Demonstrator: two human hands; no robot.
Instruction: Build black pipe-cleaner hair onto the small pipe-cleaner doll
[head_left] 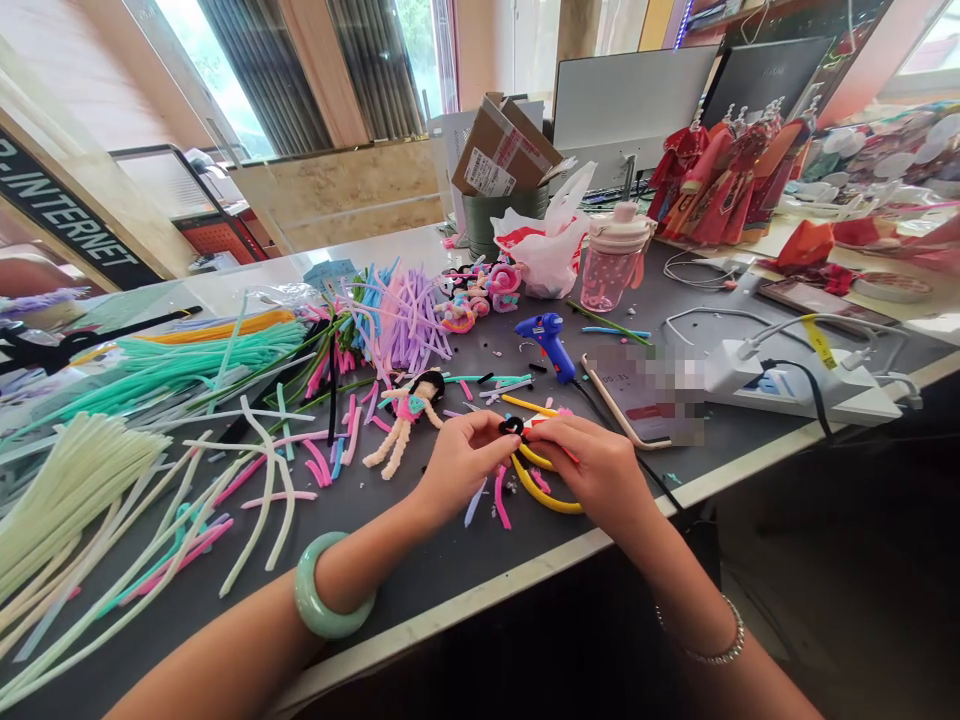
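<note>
Black pipe-cleaner coil clenched between left hand and right hand near the table's pale edge.

The fingers hide what seems a black pipe-cleaner coil.

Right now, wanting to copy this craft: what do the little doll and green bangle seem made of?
The doll looks like twisted chenille pipe cleaners: matte, fuzzy, coiled limbs. The bangle looks like polished jade, glossy and milky green, though glass or plastic is possible.

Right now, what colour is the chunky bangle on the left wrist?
The chunky bangle is pale green; head view.
</note>
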